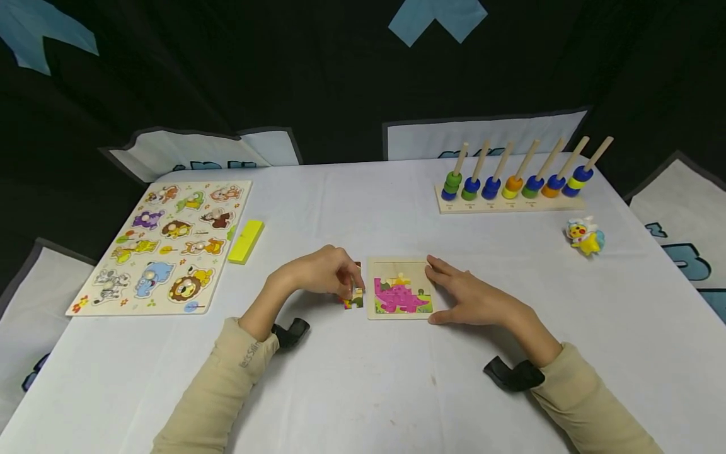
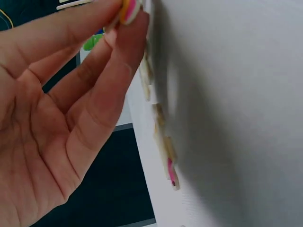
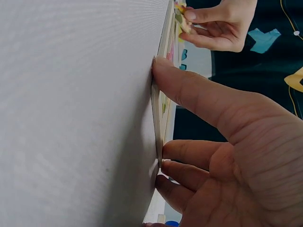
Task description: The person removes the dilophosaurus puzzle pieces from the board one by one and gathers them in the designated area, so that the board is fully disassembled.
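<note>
Fingertips of the left hand (image 1: 322, 271) were pinched narrowly on one jigsaw piece (image 2: 129, 11), apparently just off the white tablecloth (image 1: 363, 391) and left of the shallow puzzle tray (image 1: 401, 261). On my distant feed, the right hand (image 1: 473, 299) had thumb and fingers spread wide against the tray's right edge. I judged the piece light, stiff and somewhat slippery on its printed face, its thin edges offering the better hold; the tray, also light, seemed best steadied by its frame. I counted one tray, one animal board (image 1: 238, 206) bearing eleven animals, one yellow block (image 1: 246, 241), one peg stand (image 1: 539, 207) with seven pegs, and one toy figure (image 1: 587, 238). Loose pieces (image 1: 357, 297) lay beside the tray, too hidden to count.
</note>
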`<state>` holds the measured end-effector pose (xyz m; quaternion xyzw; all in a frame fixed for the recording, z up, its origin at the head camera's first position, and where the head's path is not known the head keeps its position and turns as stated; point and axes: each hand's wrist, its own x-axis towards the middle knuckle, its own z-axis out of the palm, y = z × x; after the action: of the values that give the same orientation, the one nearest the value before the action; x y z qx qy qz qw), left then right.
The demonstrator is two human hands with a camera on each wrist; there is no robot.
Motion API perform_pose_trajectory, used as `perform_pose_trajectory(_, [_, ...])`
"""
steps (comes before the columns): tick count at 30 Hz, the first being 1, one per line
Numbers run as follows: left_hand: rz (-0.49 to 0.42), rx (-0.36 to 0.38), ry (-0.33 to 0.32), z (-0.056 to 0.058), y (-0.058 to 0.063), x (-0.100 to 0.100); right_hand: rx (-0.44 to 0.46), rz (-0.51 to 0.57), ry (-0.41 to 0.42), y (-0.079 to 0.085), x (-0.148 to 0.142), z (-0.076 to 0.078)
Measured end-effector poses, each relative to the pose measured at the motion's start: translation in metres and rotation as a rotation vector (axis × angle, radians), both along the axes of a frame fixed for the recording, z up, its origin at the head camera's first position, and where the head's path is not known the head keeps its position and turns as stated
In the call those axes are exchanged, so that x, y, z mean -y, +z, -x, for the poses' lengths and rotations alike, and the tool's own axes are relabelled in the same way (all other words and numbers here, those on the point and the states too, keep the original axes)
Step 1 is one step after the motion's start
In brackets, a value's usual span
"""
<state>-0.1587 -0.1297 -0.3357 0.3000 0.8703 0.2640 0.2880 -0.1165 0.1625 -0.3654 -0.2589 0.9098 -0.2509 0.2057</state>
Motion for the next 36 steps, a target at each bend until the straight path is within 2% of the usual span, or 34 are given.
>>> perform_pose_trajectory(8, [0.071, -0.091, 0.007, -0.005, 0.0, -0.004, 0.003, 0.001, -0.003, 0.0, 0.0, 0.0])
perform_pose_trajectory(15, [0.17, -0.268, -0.015, -0.011, 0.003, -0.011, 0.005, -0.003, -0.003, 0.002, 0.0, 0.0])
perform_pose_trajectory(23, [0.205, -0.37, -0.016, -0.016, 0.004, -0.015, -0.001, 0.0, 0.006, 0.002, -0.001, 0.0])
perform_pose_trajectory(27, [0.186, -0.393, -0.013, -0.018, 0.004, -0.016, -0.002, 0.0, 0.007, 0.002, -0.001, 0.001])
perform_pose_trajectory(36, [0.174, -0.357, 0.02, -0.018, 0.002, -0.017, -0.004, 0.0, 0.005, 0.002, -0.001, 0.0])
